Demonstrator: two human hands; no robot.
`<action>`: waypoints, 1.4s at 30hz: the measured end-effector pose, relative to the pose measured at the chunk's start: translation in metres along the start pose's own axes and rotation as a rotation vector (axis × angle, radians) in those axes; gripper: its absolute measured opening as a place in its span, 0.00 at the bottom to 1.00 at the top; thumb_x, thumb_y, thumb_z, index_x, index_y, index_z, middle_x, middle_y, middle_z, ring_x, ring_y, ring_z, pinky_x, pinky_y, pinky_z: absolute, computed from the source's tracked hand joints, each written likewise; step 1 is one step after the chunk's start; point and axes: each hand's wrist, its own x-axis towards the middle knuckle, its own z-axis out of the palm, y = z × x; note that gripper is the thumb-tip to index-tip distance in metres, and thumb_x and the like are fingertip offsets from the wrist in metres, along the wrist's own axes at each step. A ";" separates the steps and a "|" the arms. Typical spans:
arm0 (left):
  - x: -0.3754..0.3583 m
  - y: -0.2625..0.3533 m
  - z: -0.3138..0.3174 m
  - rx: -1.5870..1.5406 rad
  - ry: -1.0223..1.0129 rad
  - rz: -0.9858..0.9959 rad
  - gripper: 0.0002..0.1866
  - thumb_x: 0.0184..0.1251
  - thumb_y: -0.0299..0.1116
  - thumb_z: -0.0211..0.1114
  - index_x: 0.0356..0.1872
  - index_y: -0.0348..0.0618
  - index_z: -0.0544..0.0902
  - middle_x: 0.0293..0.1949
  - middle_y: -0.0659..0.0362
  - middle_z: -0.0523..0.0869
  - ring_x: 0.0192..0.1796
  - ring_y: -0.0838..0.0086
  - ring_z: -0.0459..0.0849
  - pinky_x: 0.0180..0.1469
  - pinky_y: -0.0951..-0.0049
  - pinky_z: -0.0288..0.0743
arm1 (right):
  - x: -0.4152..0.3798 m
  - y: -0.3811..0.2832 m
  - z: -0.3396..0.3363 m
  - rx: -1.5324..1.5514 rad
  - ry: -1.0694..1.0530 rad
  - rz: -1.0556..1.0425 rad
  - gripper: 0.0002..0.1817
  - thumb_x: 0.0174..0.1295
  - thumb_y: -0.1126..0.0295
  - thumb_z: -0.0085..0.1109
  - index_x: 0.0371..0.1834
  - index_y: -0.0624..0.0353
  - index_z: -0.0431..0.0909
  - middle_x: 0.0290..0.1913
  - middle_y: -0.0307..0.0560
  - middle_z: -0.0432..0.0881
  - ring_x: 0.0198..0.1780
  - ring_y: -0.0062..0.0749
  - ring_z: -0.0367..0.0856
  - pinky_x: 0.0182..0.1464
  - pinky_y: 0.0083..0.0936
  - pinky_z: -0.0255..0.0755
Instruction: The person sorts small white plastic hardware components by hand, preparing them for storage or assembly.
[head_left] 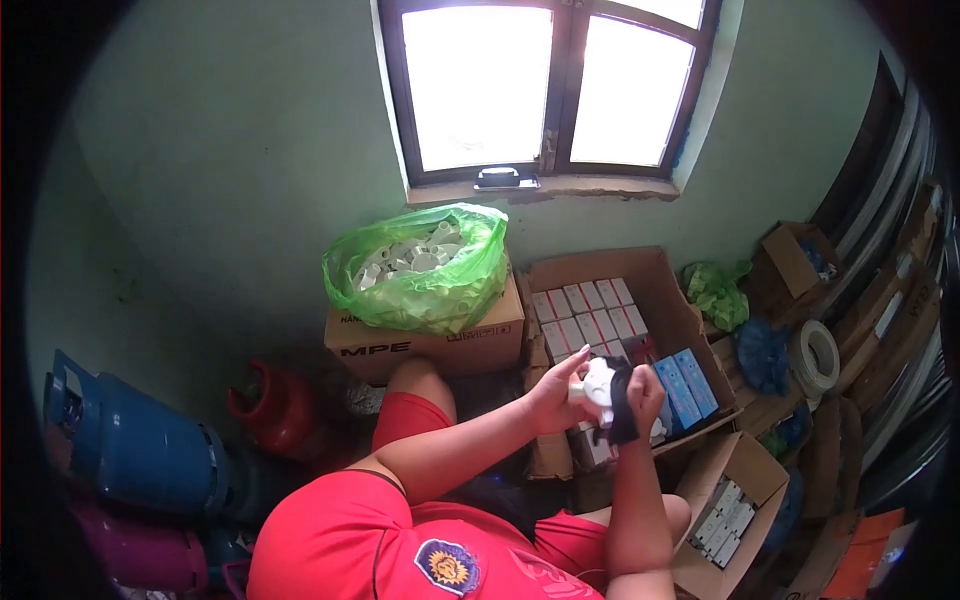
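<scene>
In front of my chest, above the large open carton (690, 300), I hold a white round plastic fitting (597, 388) with short spouts. My left hand (555, 398) is closed on its left side, with the thumb pointing up. My right hand (648, 396) is closed around a black cloth (622, 402), which lies against the fitting's right side and hangs below it. Similar white fittings (418, 258) fill a green plastic bag (470, 290) on top of a cardboard box (430, 350) ahead to the left.
Small grey boxes (585, 315) and blue boxes (688, 385) sit in the large carton. A smaller carton (757, 465) holds white switch-like pieces (725, 520). Blue (150, 440) and red gas cylinders (285, 410) stand left. A white coil (814, 358) and long pipes lie right.
</scene>
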 end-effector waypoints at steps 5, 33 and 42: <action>0.004 -0.036 -0.009 0.200 0.265 0.091 0.12 0.74 0.43 0.68 0.49 0.49 0.81 0.47 0.62 0.87 0.46 0.73 0.84 0.55 0.67 0.77 | 0.007 0.002 -0.006 -0.209 0.128 -0.124 0.24 0.76 0.60 0.51 0.21 0.64 0.66 0.17 0.49 0.65 0.22 0.29 0.65 0.27 0.36 0.61; -0.008 0.044 0.027 1.210 0.230 0.346 0.20 0.69 0.46 0.72 0.39 0.35 0.87 0.32 0.62 0.88 0.32 0.81 0.84 0.34 0.75 0.78 | 0.026 0.031 -0.041 0.965 0.156 0.603 0.31 0.78 0.41 0.42 0.49 0.60 0.81 0.44 0.52 0.86 0.46 0.45 0.86 0.54 0.44 0.78; 0.026 -0.001 -0.016 0.643 0.451 0.216 0.29 0.76 0.59 0.61 0.44 0.36 0.82 0.35 0.55 0.86 0.34 0.72 0.87 0.35 0.70 0.83 | -0.009 -0.009 0.023 0.249 0.025 0.013 0.11 0.71 0.64 0.63 0.46 0.60 0.77 0.38 0.38 0.80 0.42 0.22 0.77 0.46 0.24 0.72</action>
